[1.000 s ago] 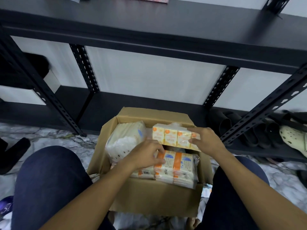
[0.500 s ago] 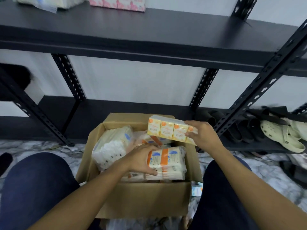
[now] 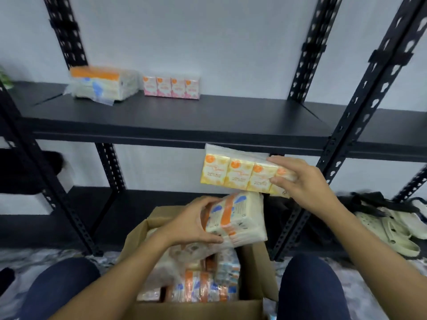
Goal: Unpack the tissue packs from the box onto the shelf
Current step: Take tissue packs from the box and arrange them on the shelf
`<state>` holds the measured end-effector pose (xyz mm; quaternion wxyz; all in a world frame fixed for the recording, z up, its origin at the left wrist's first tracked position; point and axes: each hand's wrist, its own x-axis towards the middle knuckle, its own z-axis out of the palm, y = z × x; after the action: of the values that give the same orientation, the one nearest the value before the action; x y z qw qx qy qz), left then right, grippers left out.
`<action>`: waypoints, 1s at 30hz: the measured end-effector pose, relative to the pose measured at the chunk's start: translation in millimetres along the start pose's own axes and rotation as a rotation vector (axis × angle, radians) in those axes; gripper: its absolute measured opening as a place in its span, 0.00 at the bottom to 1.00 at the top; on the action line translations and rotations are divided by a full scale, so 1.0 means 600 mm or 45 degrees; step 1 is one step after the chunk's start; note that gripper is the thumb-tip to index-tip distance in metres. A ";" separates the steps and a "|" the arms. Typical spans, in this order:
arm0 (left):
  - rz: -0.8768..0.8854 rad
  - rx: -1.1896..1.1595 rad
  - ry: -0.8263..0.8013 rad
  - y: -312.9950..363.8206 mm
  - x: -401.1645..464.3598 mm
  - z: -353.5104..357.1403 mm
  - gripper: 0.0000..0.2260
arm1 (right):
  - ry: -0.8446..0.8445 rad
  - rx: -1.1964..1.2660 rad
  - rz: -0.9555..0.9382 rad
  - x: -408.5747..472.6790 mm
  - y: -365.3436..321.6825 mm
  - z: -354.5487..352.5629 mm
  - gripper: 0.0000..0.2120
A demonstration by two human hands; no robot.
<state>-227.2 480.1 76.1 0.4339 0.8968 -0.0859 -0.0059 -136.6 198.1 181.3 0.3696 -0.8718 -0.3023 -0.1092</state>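
Both hands loaded. The right hand [image 3: 307, 181] grips the end of a yellow four-pack of tissues [image 3: 238, 175], fingers over the top and thumb on the front face, held in the air just under the front edge of the shelf [image 3: 208, 118]. The left hand [image 3: 191, 224] clutches a white pack with an orange band [image 3: 235, 218] by its left end, lifted just above the open cardboard box [image 3: 198, 308] between the knees. Already on the shelf, toward the back: one large orange-topped wrapped pack [image 3: 101, 85] and a pink four-pack [image 3: 171, 87] just beside it, the two apparently not touching. The box holds more packs [image 3: 203, 287] (count unclear, the wrappers blur together). Judgement: early to middle of the job, with two packs placed, two in transit and several left. The shelf has bare board to the right of the pink pack for the next set-down.
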 end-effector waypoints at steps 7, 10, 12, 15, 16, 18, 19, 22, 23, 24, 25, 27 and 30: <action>0.260 0.315 0.158 0.128 0.025 -0.151 0.37 | 0.264 0.043 -0.081 0.055 -0.081 -0.093 0.20; 0.321 0.484 0.225 0.168 0.042 -0.214 0.39 | 0.338 0.041 -0.093 0.090 -0.111 -0.123 0.20; 0.329 0.580 0.256 0.191 0.053 -0.254 0.39 | 0.391 0.026 -0.102 0.118 -0.124 -0.138 0.19; 0.319 0.730 0.301 0.215 0.078 -0.311 0.39 | 0.438 0.016 -0.124 0.165 -0.136 -0.152 0.19; 0.305 0.783 0.309 0.220 0.090 -0.328 0.40 | 0.448 0.015 -0.135 0.182 -0.137 -0.153 0.20; 0.260 0.871 0.306 0.221 0.114 -0.360 0.40 | 0.453 -0.003 -0.149 0.217 -0.134 -0.150 0.20; 0.233 0.910 0.300 0.219 0.126 -0.374 0.41 | 0.451 -0.009 -0.146 0.234 -0.130 -0.146 0.20; 0.151 1.008 0.272 0.203 0.165 -0.411 0.43 | 0.431 -0.029 -0.127 0.285 -0.117 -0.129 0.21; 0.121 1.030 0.258 0.195 0.179 -0.421 0.43 | 0.419 -0.038 -0.116 0.302 -0.111 -0.122 0.21; 0.091 1.049 0.241 0.188 0.193 -0.430 0.44 | 0.402 -0.051 -0.106 0.320 -0.104 -0.114 0.21; 0.061 1.063 0.225 0.180 0.207 -0.439 0.43 | 0.386 -0.067 -0.101 0.338 -0.097 -0.105 0.21; 0.010 1.079 0.188 0.161 0.236 -0.451 0.43 | 0.354 -0.094 -0.093 0.375 -0.080 -0.086 0.21; -0.038 1.090 0.150 0.135 0.274 -0.459 0.44 | 0.304 -0.120 -0.074 0.429 -0.050 -0.057 0.21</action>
<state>-54.1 618.8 321.5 0.0266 0.9959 -0.0428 0.0753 50.3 304.8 329.4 0.3582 -0.8599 -0.2758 -0.2370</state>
